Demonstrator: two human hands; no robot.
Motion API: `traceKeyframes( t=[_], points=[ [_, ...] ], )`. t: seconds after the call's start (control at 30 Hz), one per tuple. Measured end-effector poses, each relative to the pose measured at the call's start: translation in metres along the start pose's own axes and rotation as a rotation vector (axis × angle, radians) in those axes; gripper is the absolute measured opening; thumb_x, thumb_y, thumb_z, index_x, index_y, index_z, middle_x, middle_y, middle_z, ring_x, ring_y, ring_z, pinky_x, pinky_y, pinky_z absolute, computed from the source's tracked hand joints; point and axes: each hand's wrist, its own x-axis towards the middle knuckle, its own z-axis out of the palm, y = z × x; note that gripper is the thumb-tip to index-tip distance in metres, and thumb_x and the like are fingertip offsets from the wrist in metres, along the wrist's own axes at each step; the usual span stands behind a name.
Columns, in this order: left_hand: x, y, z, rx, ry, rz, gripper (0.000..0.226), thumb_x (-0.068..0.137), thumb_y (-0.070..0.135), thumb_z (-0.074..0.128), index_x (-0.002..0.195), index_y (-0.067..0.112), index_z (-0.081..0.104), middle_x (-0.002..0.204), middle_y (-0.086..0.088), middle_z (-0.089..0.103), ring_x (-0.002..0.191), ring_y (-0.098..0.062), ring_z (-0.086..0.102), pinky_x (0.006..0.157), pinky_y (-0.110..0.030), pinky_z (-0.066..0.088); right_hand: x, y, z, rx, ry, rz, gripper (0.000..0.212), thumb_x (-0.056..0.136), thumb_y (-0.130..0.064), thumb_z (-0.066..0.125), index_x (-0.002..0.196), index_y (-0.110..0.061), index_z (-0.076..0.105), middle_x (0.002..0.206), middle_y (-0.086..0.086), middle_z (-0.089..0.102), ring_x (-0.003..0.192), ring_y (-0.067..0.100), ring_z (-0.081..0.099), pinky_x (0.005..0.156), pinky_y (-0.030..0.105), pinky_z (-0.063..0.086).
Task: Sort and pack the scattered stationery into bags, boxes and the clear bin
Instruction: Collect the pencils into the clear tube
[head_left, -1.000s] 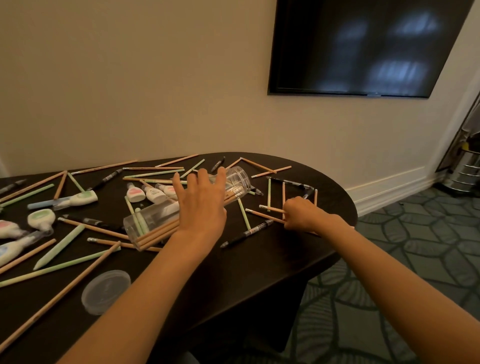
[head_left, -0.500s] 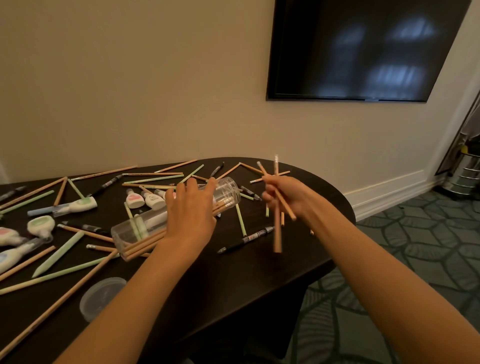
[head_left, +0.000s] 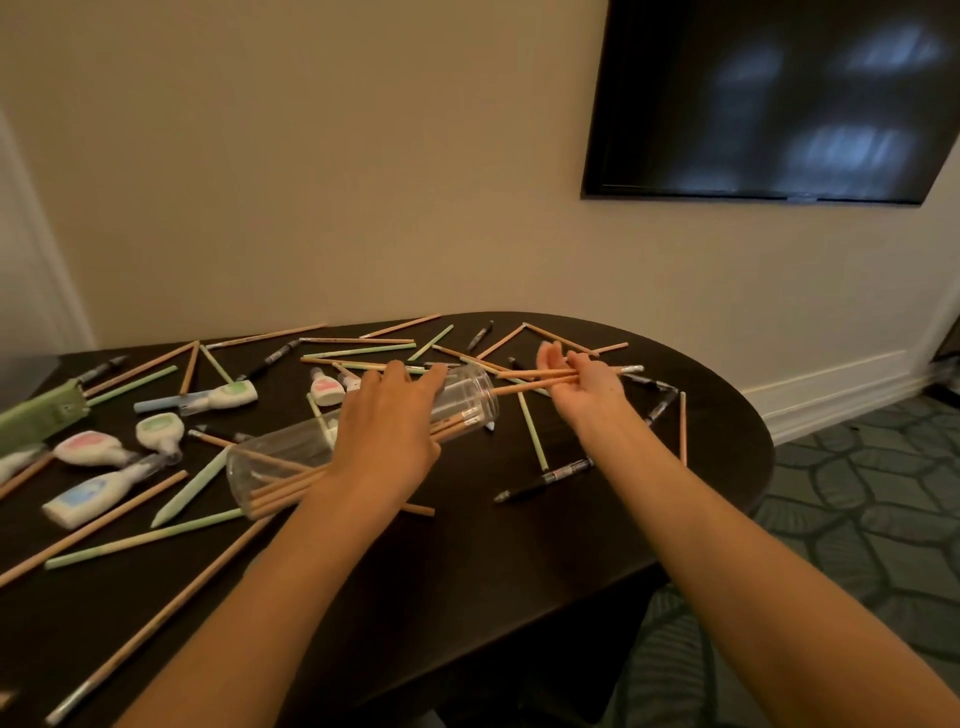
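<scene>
The fingers of our right hand (head_left: 589, 387) curl round a small bundle of pencils (head_left: 530, 383), gripping it just right of the clear bin (head_left: 283, 457). Half a second ago that bundle stood upright. Now it lies level, tips toward the bin's mouth. The fingers of our left hand (head_left: 387, 431) lie spread over the bin's middle, pressing it steady on its side as before. More pencils already lie inside, so we judge this bundle ready to slide in. A pen (head_left: 544, 479) right of the bin and correction tapes (head_left: 228, 396) left of it wait on the table (head_left: 467, 582).
</scene>
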Motion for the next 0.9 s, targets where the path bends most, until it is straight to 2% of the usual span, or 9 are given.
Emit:
traceKeyframes(
  t=[0.17,0.3,0.4,0.5,0.57,0.67,0.73,0.8,0.9],
  points=[
    [0.000,-0.001,0.002,-0.021,-0.026,-0.030,0.073,0.079,0.028,0.069,0.140,0.029,0.028,0.131,-0.005,0.042,0.122,-0.025,0.039,0.095,-0.036,0.039,-0.026,0.034,0.006,-0.509,-0.328,0.150,0.014,0.092,-0.002,0.045,0.099,0.000,0.057,0.102,0.017,0.061,0.098,0.022,0.060,0.089,0.039,0.049],
    [0.000,-0.004,-0.002,-0.032,-0.041,-0.086,0.075,0.080,0.029,0.068,0.141,0.029,0.026,0.135,-0.006,0.041,0.124,-0.025,0.038,0.097,-0.036,0.038,-0.031,0.019,0.010,-0.701,-0.303,0.083,0.015,0.092,-0.008,0.045,0.103,-0.003,0.054,0.111,0.019,0.059,0.108,0.027,0.057,0.099,0.039,0.045],
    [0.003,0.006,-0.003,-0.033,-0.020,-0.073,0.077,0.081,0.027,0.067,0.144,0.028,0.021,0.137,-0.006,0.038,0.126,-0.025,0.035,0.100,-0.038,0.034,-0.035,0.019,0.007,-0.980,-0.457,0.067,0.046,0.095,-0.026,0.042,0.136,-0.007,0.035,0.116,0.009,0.058,0.110,0.021,0.056,0.098,0.035,0.043],
    [0.006,0.012,-0.001,-0.027,-0.007,-0.073,0.079,0.082,0.026,0.067,0.145,0.028,0.019,0.137,-0.008,0.037,0.127,-0.027,0.034,0.101,-0.039,0.033,-0.034,0.018,-0.002,-1.284,-0.658,0.120,0.079,0.087,-0.059,0.034,0.149,-0.019,0.006,0.150,0.004,0.031,0.137,0.017,0.028,0.116,0.042,0.011],
    [0.008,0.017,0.001,-0.026,-0.007,-0.072,0.079,0.082,0.027,0.066,0.145,0.027,0.018,0.137,-0.009,0.037,0.127,-0.027,0.034,0.101,-0.039,0.033,-0.031,0.005,-0.007,-1.227,-0.671,0.160,0.091,0.078,-0.069,0.032,0.149,-0.023,-0.003,0.155,0.003,0.018,0.143,0.019,0.013,0.114,0.047,0.000],
    [0.011,0.031,0.006,-0.033,-0.008,-0.059,0.080,0.081,0.031,0.066,0.145,0.026,0.017,0.138,-0.009,0.036,0.127,-0.028,0.034,0.102,-0.040,0.032,-0.021,-0.022,-0.017,-1.149,-0.445,0.007,0.077,0.087,-0.058,0.036,0.149,-0.021,0.010,0.151,0.010,0.029,0.139,0.024,0.025,0.111,0.047,0.021],
    [0.015,0.044,0.010,-0.026,-0.006,-0.035,0.080,0.081,0.031,0.067,0.145,0.026,0.018,0.137,-0.009,0.036,0.126,-0.028,0.034,0.101,-0.040,0.032,-0.007,-0.043,-0.030,-1.341,-0.151,-0.207,0.052,0.095,-0.039,0.044,0.139,-0.014,0.033,0.136,0.015,0.046,0.123,0.025,0.047,0.096,0.039,0.042],
    [0.020,0.057,0.015,-0.014,-0.003,-0.013,0.080,0.080,0.030,0.067,0.144,0.026,0.019,0.138,-0.010,0.036,0.126,-0.029,0.034,0.101,-0.041,0.031,0.012,-0.070,-0.050,-1.635,0.170,-0.377,0.030,0.094,-0.024,0.050,0.120,-0.010,0.045,0.113,0.013,0.057,0.099,0.022,0.058,0.085,0.034,0.050],
    [0.027,0.074,0.022,-0.014,0.010,0.017,0.078,0.081,0.026,0.068,0.143,0.025,0.021,0.137,-0.010,0.037,0.126,-0.029,0.035,0.101,-0.041,0.032,0.025,-0.107,-0.081,-1.925,0.452,-0.377,0.049,0.089,-0.027,0.056,0.127,-0.003,0.038,0.113,0.015,0.057,0.101,0.028,0.058,0.084,0.037,0.047]
  ],
)
